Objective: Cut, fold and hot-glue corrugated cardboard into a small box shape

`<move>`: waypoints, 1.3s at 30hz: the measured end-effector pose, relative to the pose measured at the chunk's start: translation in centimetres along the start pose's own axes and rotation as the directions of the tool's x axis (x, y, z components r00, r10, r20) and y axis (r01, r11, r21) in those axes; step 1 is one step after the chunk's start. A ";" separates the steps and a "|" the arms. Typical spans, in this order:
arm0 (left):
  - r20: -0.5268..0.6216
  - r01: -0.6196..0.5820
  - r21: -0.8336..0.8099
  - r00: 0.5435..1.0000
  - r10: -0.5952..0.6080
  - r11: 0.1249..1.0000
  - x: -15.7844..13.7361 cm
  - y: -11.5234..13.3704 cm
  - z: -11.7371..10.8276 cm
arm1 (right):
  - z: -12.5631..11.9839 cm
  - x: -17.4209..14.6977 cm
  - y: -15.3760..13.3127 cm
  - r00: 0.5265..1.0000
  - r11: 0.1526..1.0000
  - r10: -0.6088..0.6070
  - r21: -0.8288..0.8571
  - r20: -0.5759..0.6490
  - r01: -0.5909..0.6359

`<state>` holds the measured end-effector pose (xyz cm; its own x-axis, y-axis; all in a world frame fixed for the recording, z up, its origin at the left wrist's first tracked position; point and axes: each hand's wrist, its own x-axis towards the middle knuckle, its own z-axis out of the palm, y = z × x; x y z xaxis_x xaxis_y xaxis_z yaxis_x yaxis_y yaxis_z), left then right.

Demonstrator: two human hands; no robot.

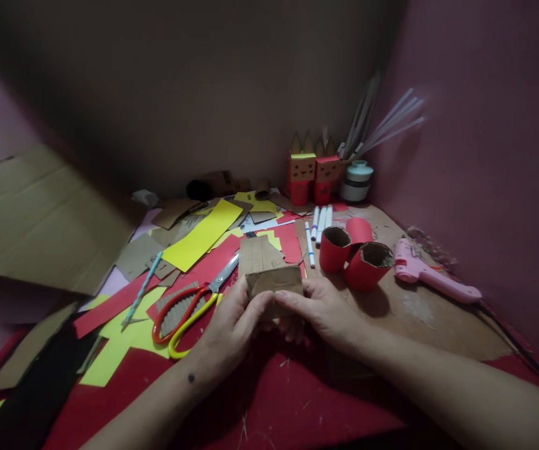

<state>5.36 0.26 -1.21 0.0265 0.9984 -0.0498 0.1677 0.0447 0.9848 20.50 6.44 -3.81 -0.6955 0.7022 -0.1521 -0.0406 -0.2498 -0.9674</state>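
Between both hands, above the red table's front, is a folded piece of brown cardboard (274, 280). My left hand (242, 312) grips its left side, thumb across the near face. On the right side my right hand (319, 309) pinches it the same way, the thumbs almost meeting. Most of the fingers are hidden below the cardboard. Just left of my left hand lie scissors (194, 309) with one red and one yellow handle. Right of my right hand stand red paper-covered cardboard tubes (368, 265). Behind the held piece lies a corrugated cardboard strip (256, 252).
Coloured paper and cardboard scraps, including a yellow sheet (204, 236), cover the left. A pink glue gun (433, 275) with a cord lies right. Markers (324, 224), cardboard figures with faces (302, 172) and a lidded jar (356, 181) stand or lie behind. A large cardboard sheet (49, 219) leans left.
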 end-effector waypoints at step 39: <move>0.130 0.073 0.085 0.988 -0.083 0.994 0.4 -0.5 -0.2 | -0.5 -0.1 -0.2 0.986 0.969 -0.163 0.191 0.020 0.156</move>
<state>5.08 0.69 -1.65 0.1400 0.9783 -0.1528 0.2526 0.1139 0.9608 20.96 6.71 -3.70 -0.6936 0.7202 0.0117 -0.2851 -0.2596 -0.9227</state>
